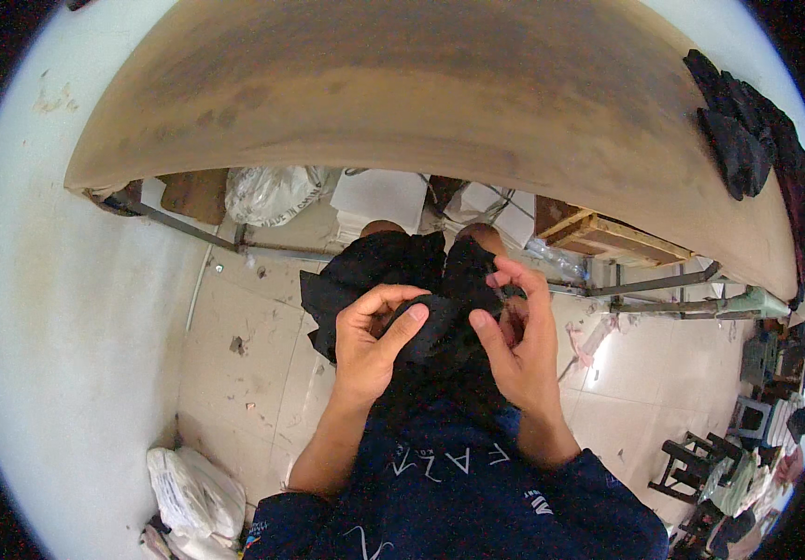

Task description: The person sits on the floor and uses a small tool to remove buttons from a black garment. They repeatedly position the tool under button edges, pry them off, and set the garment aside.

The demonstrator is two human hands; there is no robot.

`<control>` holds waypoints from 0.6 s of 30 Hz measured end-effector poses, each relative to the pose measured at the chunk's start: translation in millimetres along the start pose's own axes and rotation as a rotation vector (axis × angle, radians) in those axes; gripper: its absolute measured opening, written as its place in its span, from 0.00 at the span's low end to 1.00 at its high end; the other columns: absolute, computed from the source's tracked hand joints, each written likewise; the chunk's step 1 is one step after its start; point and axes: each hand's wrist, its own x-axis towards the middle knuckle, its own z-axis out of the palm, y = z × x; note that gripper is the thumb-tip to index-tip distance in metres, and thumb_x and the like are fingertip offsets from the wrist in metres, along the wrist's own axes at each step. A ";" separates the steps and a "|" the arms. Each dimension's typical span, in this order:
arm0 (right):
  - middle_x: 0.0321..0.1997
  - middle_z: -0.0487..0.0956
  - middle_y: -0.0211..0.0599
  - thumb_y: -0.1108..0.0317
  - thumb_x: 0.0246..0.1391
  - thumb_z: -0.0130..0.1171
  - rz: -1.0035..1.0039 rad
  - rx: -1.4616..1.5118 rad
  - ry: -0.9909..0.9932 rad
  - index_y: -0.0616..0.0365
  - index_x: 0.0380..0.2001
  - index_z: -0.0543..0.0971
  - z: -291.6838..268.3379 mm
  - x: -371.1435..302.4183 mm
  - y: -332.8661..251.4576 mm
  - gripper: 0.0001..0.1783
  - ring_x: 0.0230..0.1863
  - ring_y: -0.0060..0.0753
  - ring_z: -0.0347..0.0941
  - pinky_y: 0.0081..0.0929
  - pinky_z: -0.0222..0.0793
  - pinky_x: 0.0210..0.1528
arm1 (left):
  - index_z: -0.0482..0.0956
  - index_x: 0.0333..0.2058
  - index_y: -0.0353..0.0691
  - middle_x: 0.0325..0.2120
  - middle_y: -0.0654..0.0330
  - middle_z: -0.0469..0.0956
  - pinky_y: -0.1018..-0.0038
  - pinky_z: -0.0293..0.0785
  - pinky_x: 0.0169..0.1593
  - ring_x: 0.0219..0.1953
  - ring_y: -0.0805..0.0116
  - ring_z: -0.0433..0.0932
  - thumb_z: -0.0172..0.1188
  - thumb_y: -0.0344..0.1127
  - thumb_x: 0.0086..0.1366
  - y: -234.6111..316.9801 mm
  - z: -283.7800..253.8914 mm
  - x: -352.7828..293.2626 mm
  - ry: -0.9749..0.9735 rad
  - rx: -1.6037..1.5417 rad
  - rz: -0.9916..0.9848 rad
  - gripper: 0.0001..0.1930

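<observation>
Above my lap I have black cloth [435, 327] between my two hands, with folds and loose edges spreading over my legs. My left hand [365, 341] pinches one edge of it between thumb and fingers. On the other side, my right hand [526, 341] has its fingers curled at the cloth, the thumb bent toward the middle. Part of the right fingers is hidden behind the thumb and the cloth. Because everything there is black, the exact shape of the piece cannot be made out.
Ahead stands a wide table with a stained tan cover [402, 121]. Dark cloths [743, 131] hang over its right end. Beneath it are a white plastic bag [272, 194], pale stacks [379, 198] and a wooden crate [613, 241]. Stools [692, 467] stand right; white sacks [195, 495] lie left.
</observation>
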 end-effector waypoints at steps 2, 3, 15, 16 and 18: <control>0.49 0.70 0.41 0.72 0.53 0.66 -0.127 -0.108 -0.053 0.55 0.56 0.74 0.1 -2.0 -1.5 0.25 0.38 0.29 0.71 0.21 0.69 0.35 | 0.80 0.38 0.34 0.31 0.66 0.79 0.83 0.71 0.39 0.33 0.81 0.75 0.65 0.27 0.63 -2.7 -1.5 -2.2 0.027 0.003 0.047 0.07; 0.48 0.70 0.42 0.72 0.53 0.65 -0.177 -0.152 -0.090 0.54 0.57 0.74 -0.7 -3.5 -3.5 0.26 0.39 0.31 0.72 0.22 0.70 0.35 | 0.79 0.39 0.33 0.31 0.65 0.79 0.83 0.71 0.39 0.33 0.81 0.75 0.65 0.26 0.63 -4.0 -2.0 -3.5 0.039 0.006 0.070 0.07; 0.36 0.76 0.31 0.76 0.52 0.67 -0.194 -0.012 0.035 0.61 0.40 0.84 14.7 -5.0 -2.2 0.11 0.29 0.14 0.68 0.11 0.60 0.28 | 0.79 0.39 0.33 0.30 0.66 0.78 0.86 0.66 0.35 0.30 0.84 0.71 0.65 0.24 0.62 -6.8 1.8 -8.8 0.104 0.089 0.259 0.07; 0.37 0.76 0.31 0.77 0.52 0.67 -0.204 -0.002 0.037 0.61 0.40 0.84 15.6 -4.6 -1.6 0.11 0.29 0.14 0.68 0.11 0.60 0.28 | 0.79 0.39 0.33 0.30 0.66 0.78 0.86 0.65 0.35 0.30 0.84 0.71 0.65 0.24 0.62 -7.3 1.8 -9.2 0.106 0.100 0.260 0.07; 0.37 0.76 0.31 0.77 0.52 0.68 -0.201 0.010 0.034 0.60 0.40 0.84 17.3 -4.5 -2.2 0.11 0.29 0.14 0.68 0.11 0.61 0.28 | 0.79 0.39 0.34 0.29 0.67 0.78 0.86 0.65 0.34 0.30 0.84 0.70 0.65 0.24 0.62 -8.3 1.4 -9.9 0.112 0.117 0.261 0.07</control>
